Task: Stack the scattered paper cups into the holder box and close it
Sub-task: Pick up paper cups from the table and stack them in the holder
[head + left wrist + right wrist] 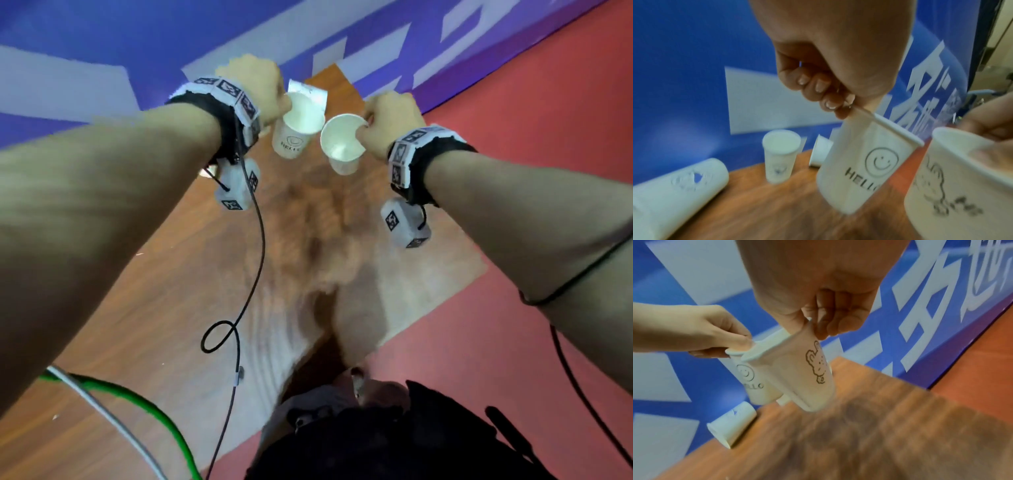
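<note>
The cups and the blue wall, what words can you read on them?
"HELLO" under a smiley face, on the cup that the left hand pinches by its rim.
No words, just a bunny drawing, on the cup that the right hand pinches.
Big white characters on the blue wall: cut off, unreadable.
Prints on the cups lying on the table: too blurred.

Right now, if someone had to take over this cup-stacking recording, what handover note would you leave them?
Left hand pinches the rim of the HELLO smiley cup, held above the wooden table.
Right hand pinches the rim of the bunny cup, beside the first, rims close; not nested yet.
On the table by the blue wall: one upright cup, one tilted cup behind it, one white piece lying on its side, cup or holder unclear.
Done: two cups lifted.
Left: nest them, gather the rest, load the holder box and close it.
</note>
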`<state>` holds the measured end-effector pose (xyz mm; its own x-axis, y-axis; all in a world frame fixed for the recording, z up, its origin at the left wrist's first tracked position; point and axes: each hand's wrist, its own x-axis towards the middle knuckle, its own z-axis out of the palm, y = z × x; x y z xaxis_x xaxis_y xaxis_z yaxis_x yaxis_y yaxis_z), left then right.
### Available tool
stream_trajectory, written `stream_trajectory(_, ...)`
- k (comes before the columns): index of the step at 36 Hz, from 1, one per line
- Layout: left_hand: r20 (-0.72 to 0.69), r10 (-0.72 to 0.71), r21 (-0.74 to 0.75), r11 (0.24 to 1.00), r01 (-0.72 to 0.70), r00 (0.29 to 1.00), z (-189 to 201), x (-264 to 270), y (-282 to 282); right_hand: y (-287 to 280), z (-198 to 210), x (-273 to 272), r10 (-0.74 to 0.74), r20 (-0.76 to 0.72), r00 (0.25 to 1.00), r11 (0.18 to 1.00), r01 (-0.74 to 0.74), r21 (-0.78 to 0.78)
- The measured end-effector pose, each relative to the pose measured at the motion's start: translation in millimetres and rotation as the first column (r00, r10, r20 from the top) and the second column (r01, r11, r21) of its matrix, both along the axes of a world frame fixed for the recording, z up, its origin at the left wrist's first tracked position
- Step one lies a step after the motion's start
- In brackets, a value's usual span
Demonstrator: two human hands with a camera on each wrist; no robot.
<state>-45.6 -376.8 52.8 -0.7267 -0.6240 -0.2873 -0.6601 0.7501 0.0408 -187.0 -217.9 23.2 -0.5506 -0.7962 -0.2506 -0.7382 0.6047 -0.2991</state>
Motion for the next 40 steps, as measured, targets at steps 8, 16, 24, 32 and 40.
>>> stream_trajectory(8, -0.186, 0.185, -0.074, 0.977, -0.202, 0.965, 195, 45, 58, 24, 172, 21, -0.028, 0.033, 0.999, 0.950, 0.037, -0.311)
stream_trajectory(16, -0.441, 0.393, -0.144, 0.856, -0.496, 0.807, 320, 158, 148, 79, 306, 93, 0.109, 0.050, 0.993, 0.840, -0.065, -0.539)
stream_trajectory(24, -0.455, 0.587, -0.058, 0.731, -0.680, 0.670, 347, 269, 223, 120, 349, 193, 0.248, 0.005, 0.969, 0.794, -0.200, -0.574)
stream_trajectory(32, -0.478, 0.640, -0.036, 0.671, -0.741, 0.602, 368, 351, 266, 148, 366, 274, 0.335, -0.034, 0.941, 0.786, -0.300, -0.541)
stream_trajectory(40, -0.503, 0.653, 0.004, 0.657, -0.754, 0.566, 371, 440, 272, 152, 376, 354, 0.316, -0.021, 0.949, 0.787, -0.275, -0.552)
